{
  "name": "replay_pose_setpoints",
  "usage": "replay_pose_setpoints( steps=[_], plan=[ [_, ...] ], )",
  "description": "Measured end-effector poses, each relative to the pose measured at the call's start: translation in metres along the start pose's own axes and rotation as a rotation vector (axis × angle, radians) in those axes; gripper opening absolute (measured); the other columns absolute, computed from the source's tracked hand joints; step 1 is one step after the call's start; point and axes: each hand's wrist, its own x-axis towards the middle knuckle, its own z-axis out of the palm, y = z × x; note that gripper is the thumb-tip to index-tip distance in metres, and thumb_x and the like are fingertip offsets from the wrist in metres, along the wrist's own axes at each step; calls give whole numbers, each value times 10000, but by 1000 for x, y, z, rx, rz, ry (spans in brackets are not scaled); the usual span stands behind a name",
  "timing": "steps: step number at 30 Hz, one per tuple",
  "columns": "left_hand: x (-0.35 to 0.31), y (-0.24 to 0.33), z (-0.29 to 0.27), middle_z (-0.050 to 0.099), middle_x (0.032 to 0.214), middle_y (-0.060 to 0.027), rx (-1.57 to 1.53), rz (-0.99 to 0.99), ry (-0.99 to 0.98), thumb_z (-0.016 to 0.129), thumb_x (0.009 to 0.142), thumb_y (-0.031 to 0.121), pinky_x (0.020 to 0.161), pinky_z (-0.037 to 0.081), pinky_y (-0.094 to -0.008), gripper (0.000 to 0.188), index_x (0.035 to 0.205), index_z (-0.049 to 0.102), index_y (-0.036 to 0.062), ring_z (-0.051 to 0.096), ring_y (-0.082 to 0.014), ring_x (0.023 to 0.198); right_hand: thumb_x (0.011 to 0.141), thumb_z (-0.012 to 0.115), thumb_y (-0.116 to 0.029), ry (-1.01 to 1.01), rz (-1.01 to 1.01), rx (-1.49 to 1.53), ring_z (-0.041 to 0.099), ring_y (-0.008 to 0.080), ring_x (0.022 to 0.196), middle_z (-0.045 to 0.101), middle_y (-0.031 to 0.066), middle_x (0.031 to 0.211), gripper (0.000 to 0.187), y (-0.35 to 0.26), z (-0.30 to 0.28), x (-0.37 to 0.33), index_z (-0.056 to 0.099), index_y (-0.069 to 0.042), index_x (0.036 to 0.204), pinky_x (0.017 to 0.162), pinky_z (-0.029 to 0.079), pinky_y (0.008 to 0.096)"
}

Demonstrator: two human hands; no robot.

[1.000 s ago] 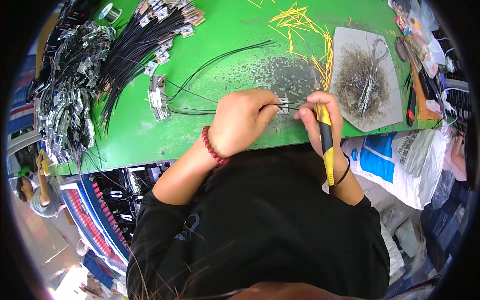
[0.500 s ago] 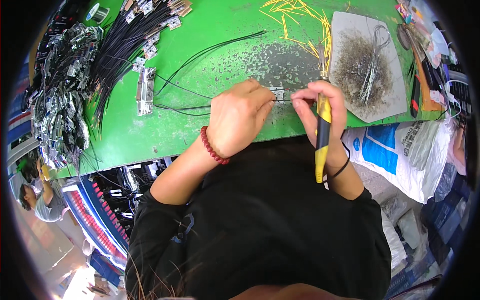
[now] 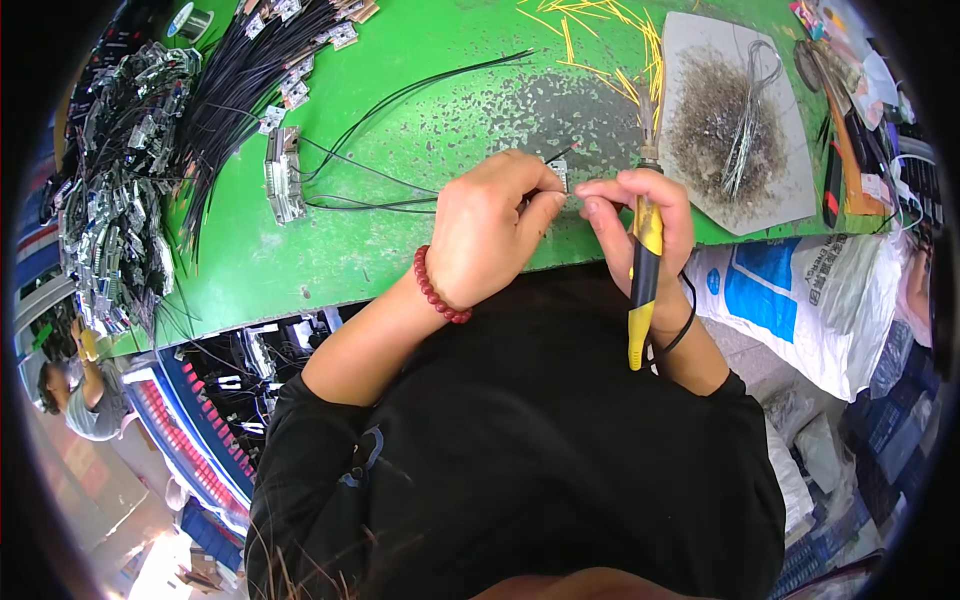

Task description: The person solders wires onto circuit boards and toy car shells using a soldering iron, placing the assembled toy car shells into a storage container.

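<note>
Item: small circuit board (image 3: pixel 560 172), one, on the worktop just right of my left fingertips, partly hidden by them.

Item: black wires (image 3: pixel 380 203), running leftward from my left hand to a hinged-looking silver metal module (image 3: pixel 285 175); one dark end pokes out beyond the fingertips.

Left hand (image 3: pixel 497 222): mine; thumb and forefinger together, apparently pinching the wires.

Right hand (image 3: pixel 655 215): mine; wrapped on a yellow-and-black soldering iron (image 3: pixel 645 265), tip pointing far; thumb and forefinger nearly meet beside the board. Whether they pinch anything small, I cannot tell.

Step, as I judge it: setting wire against board by fingertip, iron parked in the palm. The next move calls for a steady wire end and a guarded hot tip.

Right: grey sheet (image 3: pixel 690 40) bearing looped silvery wire (image 3: pixel 740 150). Far: thin yellow tubes (image 3: pixel 568 40), near the iron's tip.

Far left: bundled black leads (image 3: pixel 235 100).

Edges: green worktop (image 3: pixel 400 250), near edge just beside my wrists. Room: widest leftward and far of my left hand; rightward, the sheet limits it.
</note>
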Motion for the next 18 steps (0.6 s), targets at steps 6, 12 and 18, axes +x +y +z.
replay_pose_setpoints(
  steps=[6, 12, 18],
  plan=[
    [-2, -2, 1, 615, 757, -107, -20, 5, -17, 695, 769, 54, 603, 490, -366, 74, 802, 630, 37, 618, -292, 698, 813, 653, 101, 8, 55, 20, 683, 153, 819, 680, 129, 880, 355, -4, 3, 4, 504, -2, 1119, 684, 542, 252],
    [-3, -5, 4, 614, 752, -100, -4, 58, -8, 709, 758, 53, 578, 487, -355, 86, 791, 631, 40, 616, -280, 667, 820, 656, 82, 21, 103, 46, 666, 131, 780, 676, 110, 861, 366, -2, 5, 4, 499, -7, 1137, 657, 521, 232],
    [-3, 1, 7, 614, 724, -92, 66, 114, -1, 716, 745, 34, 573, 487, -346, 81, 780, 643, 38, 618, -266, 663, 803, 702, 21, -44, 259, 61, 605, 87, 700, 655, 64, 796, 388, -5, -3, 6, 515, -55, 1135, 621, 496, 228]
  ],
)
